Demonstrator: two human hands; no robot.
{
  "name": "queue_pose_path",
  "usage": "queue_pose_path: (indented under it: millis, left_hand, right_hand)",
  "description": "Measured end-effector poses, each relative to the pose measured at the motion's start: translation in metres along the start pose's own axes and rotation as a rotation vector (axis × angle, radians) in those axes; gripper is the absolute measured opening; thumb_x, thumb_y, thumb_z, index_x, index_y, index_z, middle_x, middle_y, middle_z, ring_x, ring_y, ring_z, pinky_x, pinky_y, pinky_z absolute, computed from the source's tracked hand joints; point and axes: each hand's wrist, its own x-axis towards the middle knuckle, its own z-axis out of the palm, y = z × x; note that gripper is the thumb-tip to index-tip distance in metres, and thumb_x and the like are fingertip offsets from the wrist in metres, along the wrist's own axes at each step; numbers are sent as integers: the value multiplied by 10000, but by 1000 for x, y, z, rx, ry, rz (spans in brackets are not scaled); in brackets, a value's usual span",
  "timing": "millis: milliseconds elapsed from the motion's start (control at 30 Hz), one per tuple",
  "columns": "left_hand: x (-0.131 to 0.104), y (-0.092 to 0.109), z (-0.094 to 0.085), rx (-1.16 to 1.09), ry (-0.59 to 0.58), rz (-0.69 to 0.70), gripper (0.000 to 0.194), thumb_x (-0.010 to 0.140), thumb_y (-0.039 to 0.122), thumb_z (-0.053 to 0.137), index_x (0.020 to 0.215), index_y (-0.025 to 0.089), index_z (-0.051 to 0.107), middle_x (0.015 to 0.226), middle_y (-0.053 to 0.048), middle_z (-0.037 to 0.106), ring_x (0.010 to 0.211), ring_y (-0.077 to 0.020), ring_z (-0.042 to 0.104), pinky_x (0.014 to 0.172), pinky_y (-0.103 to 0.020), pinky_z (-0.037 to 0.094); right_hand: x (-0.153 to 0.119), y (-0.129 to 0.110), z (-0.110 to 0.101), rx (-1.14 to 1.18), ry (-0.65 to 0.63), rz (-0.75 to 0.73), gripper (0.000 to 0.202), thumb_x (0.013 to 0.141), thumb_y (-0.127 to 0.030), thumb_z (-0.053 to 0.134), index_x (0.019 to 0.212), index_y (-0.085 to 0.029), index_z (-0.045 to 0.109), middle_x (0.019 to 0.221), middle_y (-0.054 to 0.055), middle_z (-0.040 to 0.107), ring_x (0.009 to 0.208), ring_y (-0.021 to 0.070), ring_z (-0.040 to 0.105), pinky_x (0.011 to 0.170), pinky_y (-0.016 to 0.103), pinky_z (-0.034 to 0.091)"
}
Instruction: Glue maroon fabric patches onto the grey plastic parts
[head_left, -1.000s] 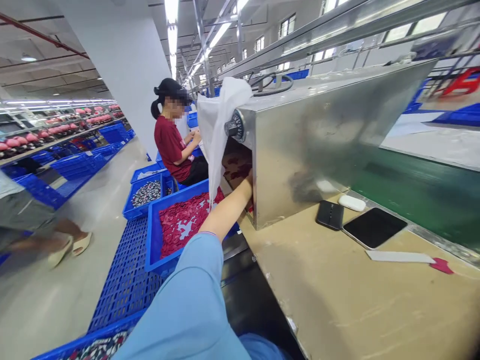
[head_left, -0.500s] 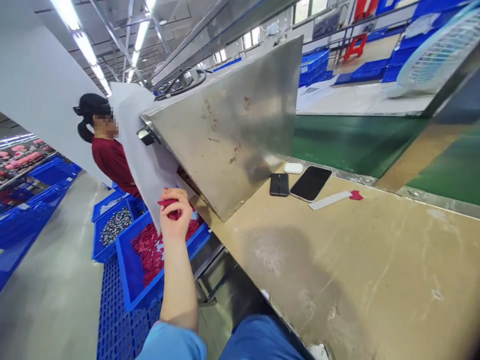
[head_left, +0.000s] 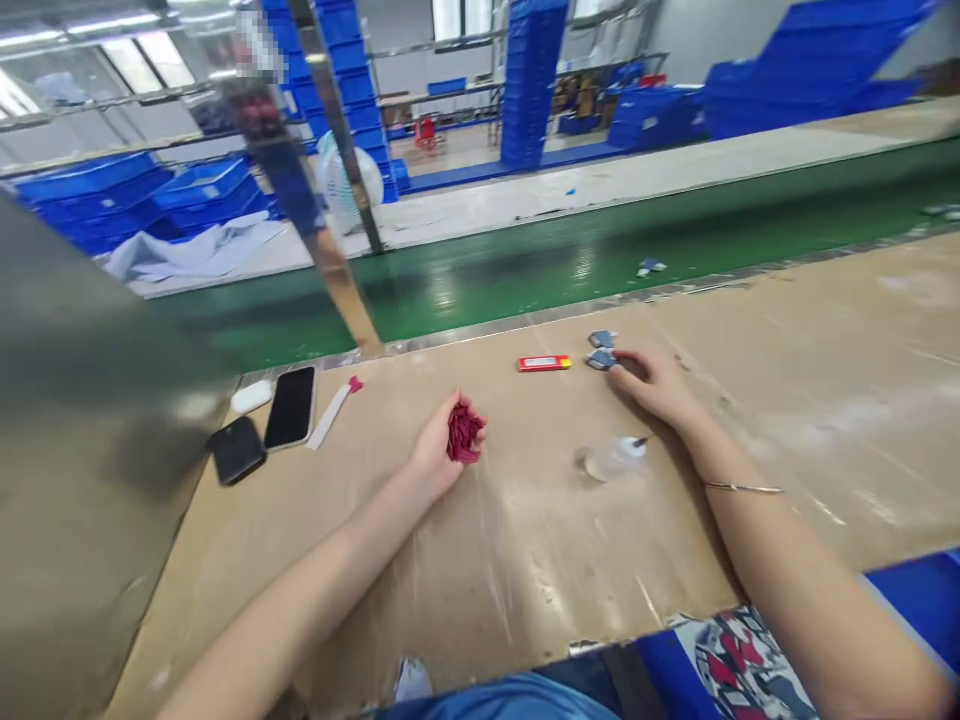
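Over the middle of the tan table, my left hand is closed around a bunch of dark red pieces. My right hand rests farther right, its thumb and fingers at a small blue-grey piece; whether it grips the piece is unclear. Another blue-grey piece lies just behind. Between the hands are a red box with a yellow end and, nearer, a clear bottle with a white top lying on its side.
At left lie a phone, a black case, a white case and a white strip by a metal panel. A green belt runs behind. Blue bins stand below the front edge.
The view has swung right, from the bins beside the panel to the table. My left hand has come over the table with red pieces. My right hand has come into view.
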Motion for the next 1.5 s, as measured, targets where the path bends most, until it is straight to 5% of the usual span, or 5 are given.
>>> queue_pose_path:
  millis: [133,400,800,1200,1500]
  left_hand:
    - [46,-14,14,433,-105,376,406,1001,581,611,849,210,544,733,31,574,621,-141,622,581,-247,506]
    - [78,-32,3,1144,-502,976,203,1015,334,590,942,235,752,1083,-104,791,1081,-263,744,1066,-471,588]
    - [72,-27,-6,1368,-436,1605,315,1043,156,489,1167,190,777,1175,-84,838,1011,-243,835,912,-333,695]
    - [88,-31,-15,1463,-536,1618,268,1051,290,549,1230,222,736,1249,-84,815,1084,-264,816,993,-362,676]
    - [85,-28,-12,1529,-509,1596,373,979,395,635,1325,258,656,1305,-87,786,1123,-298,795,995,-468,679]
  right_hand:
    - [5,-3,10,28,-21,-38,306,1019,-414,697,1209,-174,707,1237,86,730,1133,236,709,1033,490,588]
    - [10,0,13,45,-5,52,368,1028,-398,686,1325,-183,660,1348,108,684,1177,252,697,1010,489,612]
    - [166,-42,2,-220,-9,197,384,1031,-399,680,1361,-205,648,1414,116,652,1220,262,676,1035,500,600]
    - [202,-51,30,-190,-21,346,400,1022,-402,693,1358,-190,647,1415,117,650,1239,274,670,1044,517,593]
    - [153,-71,-48,348,119,390,386,1031,-425,679,1320,-171,648,1267,96,695,1048,218,715,887,419,642]
